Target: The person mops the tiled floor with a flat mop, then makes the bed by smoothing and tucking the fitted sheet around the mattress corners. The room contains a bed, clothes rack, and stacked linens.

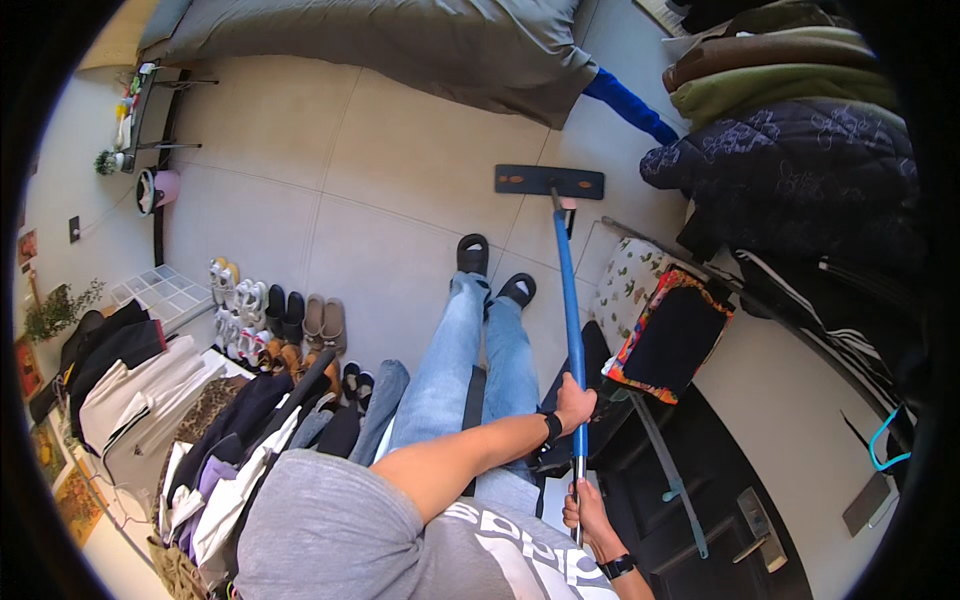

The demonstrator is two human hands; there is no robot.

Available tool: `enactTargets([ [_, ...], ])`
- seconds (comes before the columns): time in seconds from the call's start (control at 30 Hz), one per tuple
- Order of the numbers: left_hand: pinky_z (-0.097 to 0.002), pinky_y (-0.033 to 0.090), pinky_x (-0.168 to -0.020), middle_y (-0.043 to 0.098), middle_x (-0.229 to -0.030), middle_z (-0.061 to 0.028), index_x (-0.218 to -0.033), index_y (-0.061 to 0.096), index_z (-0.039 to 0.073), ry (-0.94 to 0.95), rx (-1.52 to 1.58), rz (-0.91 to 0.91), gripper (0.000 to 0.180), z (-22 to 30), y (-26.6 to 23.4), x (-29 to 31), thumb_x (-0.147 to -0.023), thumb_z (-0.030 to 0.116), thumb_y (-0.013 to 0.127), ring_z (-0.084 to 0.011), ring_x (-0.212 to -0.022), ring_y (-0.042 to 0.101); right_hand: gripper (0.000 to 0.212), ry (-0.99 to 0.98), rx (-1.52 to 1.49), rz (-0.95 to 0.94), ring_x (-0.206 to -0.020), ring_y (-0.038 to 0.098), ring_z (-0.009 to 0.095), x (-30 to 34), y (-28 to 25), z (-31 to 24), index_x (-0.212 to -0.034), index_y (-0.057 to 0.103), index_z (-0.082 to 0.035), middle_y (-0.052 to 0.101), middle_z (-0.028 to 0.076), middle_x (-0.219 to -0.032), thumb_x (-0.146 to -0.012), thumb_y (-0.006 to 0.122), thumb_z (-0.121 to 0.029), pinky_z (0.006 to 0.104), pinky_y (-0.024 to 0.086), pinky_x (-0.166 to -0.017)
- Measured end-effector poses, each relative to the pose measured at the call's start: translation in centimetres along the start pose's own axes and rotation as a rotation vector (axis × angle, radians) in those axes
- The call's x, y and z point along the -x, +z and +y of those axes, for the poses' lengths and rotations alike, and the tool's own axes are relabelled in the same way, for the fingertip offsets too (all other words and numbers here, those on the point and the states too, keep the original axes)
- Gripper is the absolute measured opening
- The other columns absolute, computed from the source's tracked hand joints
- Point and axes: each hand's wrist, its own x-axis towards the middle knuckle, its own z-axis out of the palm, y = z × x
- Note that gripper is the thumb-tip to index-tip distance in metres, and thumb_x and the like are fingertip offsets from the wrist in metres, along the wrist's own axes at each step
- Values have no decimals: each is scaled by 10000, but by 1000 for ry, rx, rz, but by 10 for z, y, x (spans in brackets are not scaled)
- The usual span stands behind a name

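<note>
A flat mop with a dark rectangular head [549,182] rests on the pale tiled floor, beyond my feet. Its blue pole [571,300] slopes back toward my body, turning to silver metal near the lower end. My left hand [575,403] is wrapped round the blue part of the pole, with a dark band on the wrist. Closer to my body, my right hand [588,508] grips the metal end of the same pole. My feet in black slides [472,255] stand just left of the pole.
A bed with a grey cover [380,50] spans the far side. Hanging clothes [790,190] and a box with a cactus pattern [627,283] line the right. Several pairs of shoes [285,315] and a clothes rack [200,430] stand left. A dark door [700,490] is behind right.
</note>
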Motion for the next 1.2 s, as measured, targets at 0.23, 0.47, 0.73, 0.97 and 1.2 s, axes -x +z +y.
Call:
enactTargets([
  [0.23,-467,545,-481,627,-739,-251,-1024,403,-51,186,-221,38,293,24,-22,-34,-793,42,558,-351,-546,656,342,-97,-165,-114,-409,314,66,-31,41,-11,-950,447,-132,340,-22,-571,-1054,377,-451,216,258,-350],
  [0.47,-469,596,-609,647,-904,-303,-1047,404,-83,276,-524,34,342,106,-83,-79,-790,41,591,-427,-761,691,366,-193,-465,-309,-418,295,55,-66,147,-48,-978,429,-119,332,-18,-588,-1050,378,-474,206,266,-356],
  [0.73,-421,564,-504,622,-799,-245,-1022,403,-77,246,-778,-66,304,142,-220,-90,-817,51,587,-344,-574,659,320,-196,-712,-266,-417,335,70,-96,328,-17,-957,430,-126,386,-22,-595,-1042,426,-435,231,283,-373],
  [0.97,-402,543,-482,620,-763,-216,-1028,415,-40,207,-1011,-78,285,85,-301,-75,-845,87,592,-307,-554,648,319,-240,-810,-240,-410,341,86,-104,414,62,-899,467,-136,390,-36,-585,-1041,436,-420,260,278,-372],
  [1.2,-387,477,-408,581,-676,-140,-1002,432,25,143,-1145,-161,258,-28,-405,-55,-860,116,627,-244,-468,601,298,-202,-1199,-216,-419,314,49,-93,526,180,-847,440,-175,350,-61,-583,-1032,473,-407,236,248,-376],
])
